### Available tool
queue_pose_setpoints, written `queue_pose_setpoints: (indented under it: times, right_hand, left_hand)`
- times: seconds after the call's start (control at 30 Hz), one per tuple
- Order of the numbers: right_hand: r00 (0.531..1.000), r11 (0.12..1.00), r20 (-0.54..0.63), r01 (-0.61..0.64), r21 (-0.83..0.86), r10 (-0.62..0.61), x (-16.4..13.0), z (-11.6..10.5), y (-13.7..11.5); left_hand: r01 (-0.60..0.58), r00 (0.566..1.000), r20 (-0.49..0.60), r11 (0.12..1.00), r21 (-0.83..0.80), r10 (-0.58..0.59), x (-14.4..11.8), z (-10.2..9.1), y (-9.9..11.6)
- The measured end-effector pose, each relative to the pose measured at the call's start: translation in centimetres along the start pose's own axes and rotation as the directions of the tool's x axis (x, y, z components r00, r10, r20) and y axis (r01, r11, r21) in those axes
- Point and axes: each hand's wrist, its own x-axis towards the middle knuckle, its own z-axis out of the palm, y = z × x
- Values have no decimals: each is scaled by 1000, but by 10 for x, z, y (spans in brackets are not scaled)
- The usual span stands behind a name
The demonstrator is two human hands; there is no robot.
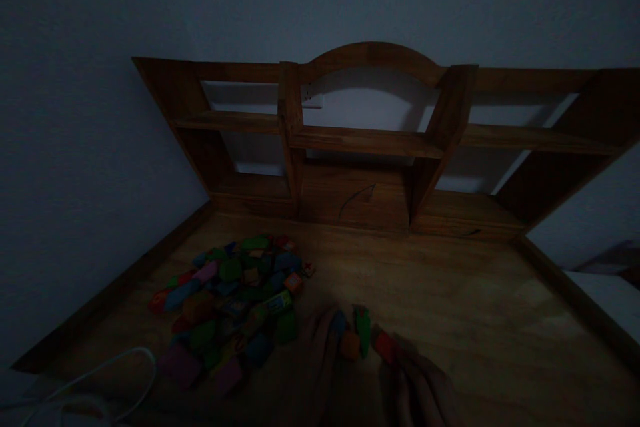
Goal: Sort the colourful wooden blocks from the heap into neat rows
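The picture is very dim. My left hand (pixel 317 350) is low in the middle, with its thumb and fingertips closed at a small blue block (pixel 339 323). Right beside that block sits an orange block (pixel 349 345), and a slim green block (pixel 363 330) lies just to its right. My right hand (pixel 425 383) pinches a red block (pixel 385 346) a little apart from the green one. Left of my hands spreads a loose pile of coloured toy blocks, among them a green block (pixel 286 325) and a pink block (pixel 179 365).
A wooden shelf unit (pixel 367 140) with open compartments stands along the back against a pale wall (pixel 325 0). The wooden surface (pixel 450 287) has raised edges on both sides. A white cable (pixel 150 355) loops at the lower left.
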Motion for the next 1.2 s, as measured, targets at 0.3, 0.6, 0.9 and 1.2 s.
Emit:
queue_pose_setpoints:
  times: [0.3, 0.6, 0.9, 1.2]
  right_hand:
    - [995, 1000, 92, 22, 10, -23, -2, -4, 6]
    - [996, 997, 72, -57, 59, 52, -5, 1, 3]
    - [989, 996, 127, -77, 51, 70, 2, -3, 1]
    - [990, 998, 133, -48, 36, 43, 3, -1, -1]
  left_hand:
    - [151, 978, -123, 979, -137, -168, 0, -42, -5]
    - [261, 922, -286, 965, -39, -261, -57, -74, -60]
    - [324, 881, -254, 900, -291, -399, -30, -63, -32]
    - [381, 850, -191, 823, -422, -492, -7, -42, -10]
